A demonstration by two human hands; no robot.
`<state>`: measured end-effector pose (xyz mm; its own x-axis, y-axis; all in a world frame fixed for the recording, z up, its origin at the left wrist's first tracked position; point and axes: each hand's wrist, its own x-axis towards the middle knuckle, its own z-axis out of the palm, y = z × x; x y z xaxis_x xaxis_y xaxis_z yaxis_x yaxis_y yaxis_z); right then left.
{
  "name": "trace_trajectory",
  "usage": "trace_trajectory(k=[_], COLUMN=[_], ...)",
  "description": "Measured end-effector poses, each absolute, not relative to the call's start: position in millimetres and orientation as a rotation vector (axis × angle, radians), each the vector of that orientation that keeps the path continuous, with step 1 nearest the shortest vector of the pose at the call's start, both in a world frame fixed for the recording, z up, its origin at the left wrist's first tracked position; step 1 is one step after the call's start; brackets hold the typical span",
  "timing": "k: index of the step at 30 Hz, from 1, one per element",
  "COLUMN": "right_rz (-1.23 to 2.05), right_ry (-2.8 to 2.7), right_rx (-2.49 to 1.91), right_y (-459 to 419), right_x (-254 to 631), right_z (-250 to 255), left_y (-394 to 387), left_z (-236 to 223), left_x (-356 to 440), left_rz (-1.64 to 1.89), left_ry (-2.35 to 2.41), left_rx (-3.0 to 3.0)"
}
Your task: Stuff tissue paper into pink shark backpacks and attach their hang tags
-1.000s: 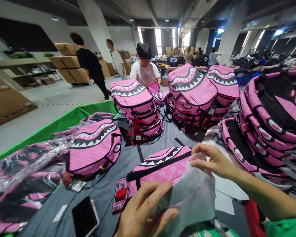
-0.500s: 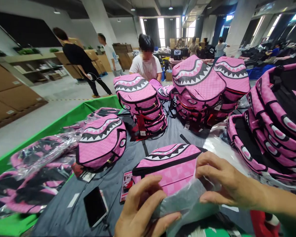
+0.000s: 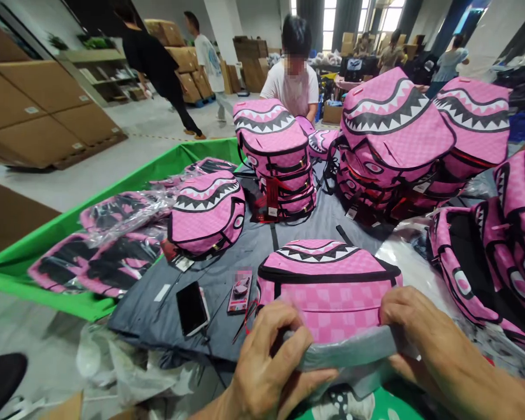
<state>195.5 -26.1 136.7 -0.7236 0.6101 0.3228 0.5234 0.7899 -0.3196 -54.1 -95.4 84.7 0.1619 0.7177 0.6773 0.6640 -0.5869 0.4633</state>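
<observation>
A pink checkered backpack [image 3: 328, 309] with a shark-mouth print and black trim lies in front of me, its near end at the mouth of a clear plastic bag [image 3: 350, 353]. My left hand [image 3: 275, 356] is closed on the bag's left edge, thumb stretched along the film below. On the other side my right hand [image 3: 420, 326] grips the bag's right edge against the backpack's corner; some of its fingers are hidden. The bag's rim runs across the backpack's near face between both hands. A printed hang tag [image 3: 240, 291] lies left of the backpack.
A phone [image 3: 192, 309] lies left on the grey cloth [image 3: 227, 256]. Stacked pink backpacks [image 3: 273, 151] stand behind, more [image 3: 468, 262] at right. Bagged backpacks [image 3: 126, 256] lie beside a green raised edge [image 3: 192, 151]. A person [image 3: 291, 81] works across the table.
My view has shifted, so the table's contents sit differently. The plastic's rim now stretches straighter across the backpack's near end, and my right hand has moved lower along its right side.
</observation>
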Motion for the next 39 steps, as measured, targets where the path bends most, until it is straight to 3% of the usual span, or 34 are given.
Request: trace_trajectory(k=[4,12,16,18,22,27,30,33,39], right_rz=[0.511,0.927,1.356,1.417,1.17,0.525,0.658,0.841,0.531], right_ry=[-2.533,-2.592,-2.455,-2.421,-2.338,-2.107,-2.188,-2.25,-2.011], right_rx=[-0.835,-0.633,-0.768,-0.748,-0.784,-0.999,-0.928,-0.823,-0.948], right_y=[-24.9,24.4,67.0,81.3,94.9,101.7,103.6,106.8,109.0], right_x=[203.7,200.1,185.5,180.2,170.8,156.8,156.7,162.9,163.3], right_z=[126.2,141.1,163.2,168.0,159.4,144.2,144.5,141.9,125.0], left_y=[-94.2,-53.7,-7.9,13.7,44.7,67.7,75.2,75.3,61.9], left_z=[93.7,144.1,154.3,152.7,145.7,145.1,147.0,150.7,168.5], left_x=[-63.5,-106.6,-111.6,-111.5,-98.3,-68.2,-63.9,-72.8,-106.8], left_rz=[1.311,0.634,0.648,0.725,0.838,0.924,0.867,0.917,0.632], left_ry=[1.174,0.95,1.124,1.194,1.388,1.743,1.833,1.707,0.992], left_rx=[2.244,2.102,2.121,2.12,2.228,2.412,2.379,2.284,2.068])
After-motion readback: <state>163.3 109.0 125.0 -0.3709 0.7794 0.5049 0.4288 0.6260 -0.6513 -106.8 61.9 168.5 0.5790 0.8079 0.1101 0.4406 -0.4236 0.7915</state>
